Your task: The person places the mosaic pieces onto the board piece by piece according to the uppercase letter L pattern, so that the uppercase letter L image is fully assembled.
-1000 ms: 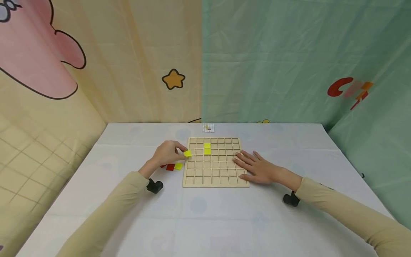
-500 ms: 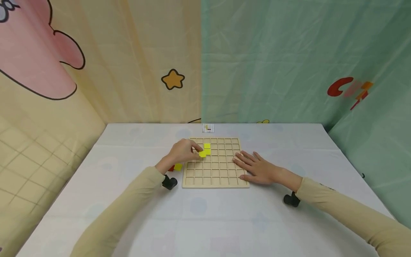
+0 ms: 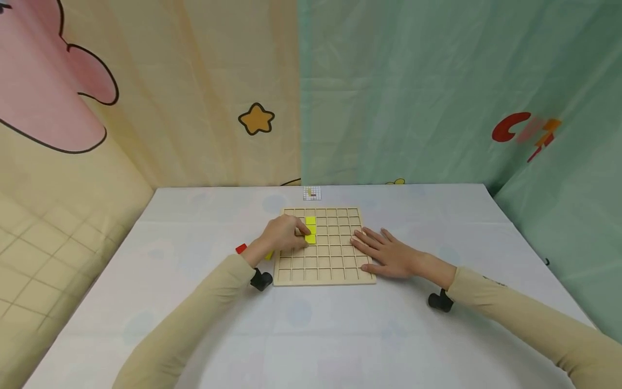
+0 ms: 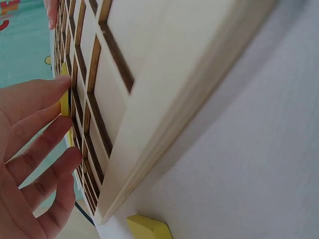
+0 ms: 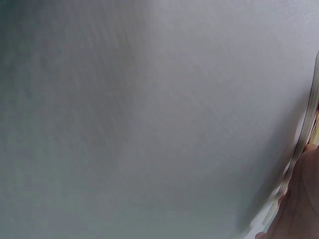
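Note:
A wooden grid board (image 3: 322,265) lies flat on the white table. Two yellow tiles (image 3: 310,225) sit in neighbouring cells near its far edge. My left hand (image 3: 306,237) pinches a third yellow tile (image 3: 311,239) in the cell just below them. The left wrist view shows my fingertips (image 4: 59,87) on this yellow tile (image 4: 65,102) against the board (image 4: 149,89). My right hand (image 3: 371,247) rests flat and open on the board's right side. In the right wrist view only its edge (image 5: 301,199) shows beside the board's rim (image 5: 312,119).
A red tile (image 3: 241,248) and a yellow tile (image 3: 269,255) lie on the table left of the board; the spare yellow tile (image 4: 148,228) also shows near the board's corner. A small pattern card (image 3: 312,193) lies at the table's far edge. Curtains close in the back and sides.
My left hand has carried the yellow tile from the board's left edge rightward to the cell below the two placed tiles. The right hand has stayed flat on the board.

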`<state>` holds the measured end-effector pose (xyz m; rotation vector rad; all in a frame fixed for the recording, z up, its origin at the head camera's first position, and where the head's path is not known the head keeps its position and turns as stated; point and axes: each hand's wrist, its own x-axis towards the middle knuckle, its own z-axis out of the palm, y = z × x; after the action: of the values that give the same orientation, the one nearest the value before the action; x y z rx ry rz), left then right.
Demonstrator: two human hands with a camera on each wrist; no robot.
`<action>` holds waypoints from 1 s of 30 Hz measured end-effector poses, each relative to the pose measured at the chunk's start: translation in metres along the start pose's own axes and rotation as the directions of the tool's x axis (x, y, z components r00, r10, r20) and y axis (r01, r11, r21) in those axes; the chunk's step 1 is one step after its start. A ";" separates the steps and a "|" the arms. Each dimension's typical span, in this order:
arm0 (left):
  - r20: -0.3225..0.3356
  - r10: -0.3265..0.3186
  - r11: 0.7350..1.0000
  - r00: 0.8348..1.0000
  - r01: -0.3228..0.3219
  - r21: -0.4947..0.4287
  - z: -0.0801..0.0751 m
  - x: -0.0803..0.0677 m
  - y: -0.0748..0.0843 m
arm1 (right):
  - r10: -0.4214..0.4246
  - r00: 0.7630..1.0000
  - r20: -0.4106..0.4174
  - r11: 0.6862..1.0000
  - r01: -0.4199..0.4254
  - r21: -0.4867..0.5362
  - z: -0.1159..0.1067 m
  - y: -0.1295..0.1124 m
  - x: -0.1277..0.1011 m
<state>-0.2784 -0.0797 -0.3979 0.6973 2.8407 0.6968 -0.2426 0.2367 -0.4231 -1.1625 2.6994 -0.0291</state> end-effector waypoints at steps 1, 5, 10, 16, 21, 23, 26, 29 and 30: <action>-0.002 0.002 1.000 1.000 -0.002 -0.001 0.000 0.000 0.001 | 0.000 1.000 -0.005 1.000 0.000 -0.002 0.000 0.000 0.000; 0.003 0.005 1.000 1.000 -0.005 0.003 -0.001 -0.001 0.003 | -0.002 1.000 -0.012 1.000 0.002 0.006 0.000 0.000 -0.001; 0.012 0.008 1.000 1.000 -0.008 0.018 -0.001 -0.001 0.005 | -0.007 1.000 -0.012 1.000 0.007 0.007 0.000 -0.001 -0.001; 0.010 0.010 1.000 1.000 -0.010 0.005 -0.004 -0.003 0.004 | -0.011 1.000 -0.017 1.000 0.011 -0.004 -0.001 -0.001 -0.001; 0.013 -0.005 1.000 1.000 0.006 -0.028 -0.014 -0.014 -0.004 | -0.019 1.000 -0.020 1.000 0.019 -0.001 -0.001 -0.002 -0.001; 0.019 -0.006 0.999 1.000 0.007 -0.041 -0.018 -0.020 -0.011 | -0.022 1.000 -0.018 1.000 0.022 0.001 0.000 -0.002 -0.001; 0.019 -0.015 0.998 1.000 0.016 -0.062 -0.025 -0.030 -0.024 | -0.018 1.000 -0.024 1.000 0.018 -0.005 0.000 -0.001 -0.001; 0.029 -0.037 0.995 0.999 0.040 -0.095 -0.032 -0.042 -0.037 | -0.012 1.000 -0.021 1.000 0.012 -0.014 -0.001 0.000 0.000; 0.036 -0.049 0.993 0.998 0.052 -0.109 -0.034 -0.046 -0.041 | -0.011 1.000 -0.018 1.000 0.010 -0.015 -0.001 0.000 0.000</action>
<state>-0.2626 -0.1472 -0.3858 0.6119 2.7550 0.8181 -0.2425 0.2367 -0.4221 -1.1865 2.7135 -0.0212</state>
